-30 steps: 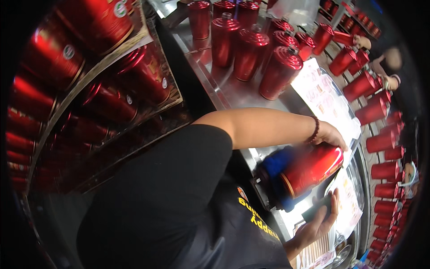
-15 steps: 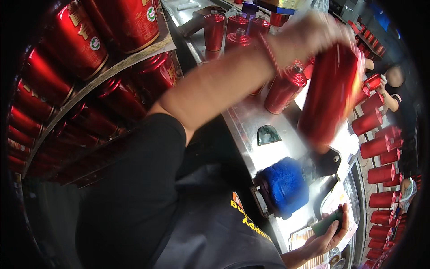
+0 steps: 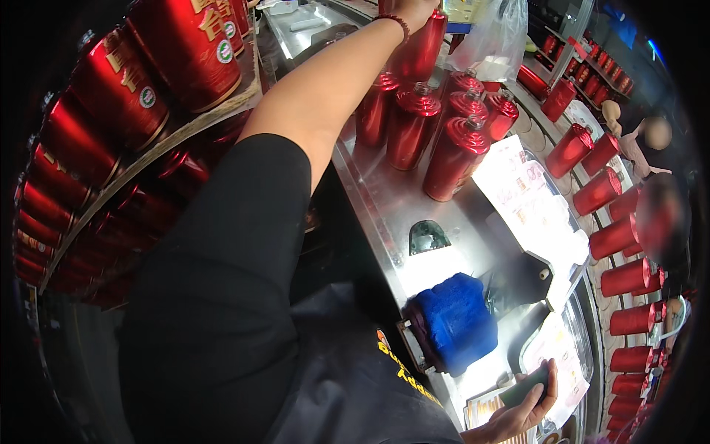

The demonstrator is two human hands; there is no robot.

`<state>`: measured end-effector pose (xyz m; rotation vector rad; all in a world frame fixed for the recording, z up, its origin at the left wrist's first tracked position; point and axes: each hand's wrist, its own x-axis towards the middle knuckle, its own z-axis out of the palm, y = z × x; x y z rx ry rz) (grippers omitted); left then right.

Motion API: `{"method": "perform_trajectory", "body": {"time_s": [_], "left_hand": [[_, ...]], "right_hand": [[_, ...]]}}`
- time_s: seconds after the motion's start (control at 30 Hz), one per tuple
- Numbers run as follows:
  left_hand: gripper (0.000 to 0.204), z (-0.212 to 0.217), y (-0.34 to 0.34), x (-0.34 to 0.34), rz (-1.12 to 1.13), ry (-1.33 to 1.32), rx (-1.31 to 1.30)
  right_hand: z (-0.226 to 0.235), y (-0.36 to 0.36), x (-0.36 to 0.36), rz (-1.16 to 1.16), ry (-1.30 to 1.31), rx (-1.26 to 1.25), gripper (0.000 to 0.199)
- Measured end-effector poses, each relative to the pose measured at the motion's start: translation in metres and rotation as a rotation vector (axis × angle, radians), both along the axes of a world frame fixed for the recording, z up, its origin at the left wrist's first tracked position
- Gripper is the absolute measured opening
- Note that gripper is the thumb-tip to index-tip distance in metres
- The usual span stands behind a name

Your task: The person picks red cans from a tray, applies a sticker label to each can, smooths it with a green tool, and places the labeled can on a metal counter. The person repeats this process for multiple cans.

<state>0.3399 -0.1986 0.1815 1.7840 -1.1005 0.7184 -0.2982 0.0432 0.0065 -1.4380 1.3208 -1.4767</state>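
Note:
My left arm stretches toward the far end of the metal bench, and my left hand (image 3: 413,9) is closed around the top of a shiny red bottle (image 3: 423,50). The picture's upper edge cuts off part of this hand. That bottle is upright beside several other red bottles (image 3: 416,122) with ringed shoulders and short necks. At the lower right, my right hand (image 3: 526,407) grips a flat dark green piece (image 3: 522,388) between thumb and fingers. A blue cloth-covered block (image 3: 457,322) sits on the bench near it.
A rounded dark green plate (image 3: 429,236) lies on the metal bench (image 3: 381,222). White printed sheets (image 3: 521,189) lie at its right. Beyond, a curved conveyor (image 3: 599,285) carries red bottles, with people (image 3: 640,155) past it. Shelves (image 3: 177,122) of red bottles stand at left.
My left hand has carried the red bottle away to the far left, from above the bench's right side to the bottle group. My right hand still holds the green piece.

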Motion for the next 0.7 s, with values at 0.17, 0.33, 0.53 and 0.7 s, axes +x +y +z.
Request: {"method": "perform_trajectory", "body": {"time_s": [0.17, 0.33, 0.53, 0.7], "left_hand": [[0.042, -0.041, -0.012, 0.037, 0.009, 0.121, 0.152], [0.047, -0.079, -0.028, 0.055, 0.055, 0.107, 0.28], [0.063, -0.107, -0.045, 0.055, 0.009, 0.094, 0.562], [0.064, -0.106, -0.026, 0.046, -0.022, 0.006, 0.813]], "right_hand": [[0.003, -0.007, 0.003, -0.011, 0.049, 0.058, 0.037], [0.006, -0.015, 0.011, 0.006, 0.075, 0.082, 0.036], [0.01, -0.018, 0.018, -0.018, 0.12, 0.117, 0.036], [0.016, -0.023, 0.027, -0.03, 0.145, 0.168, 0.03]]}}
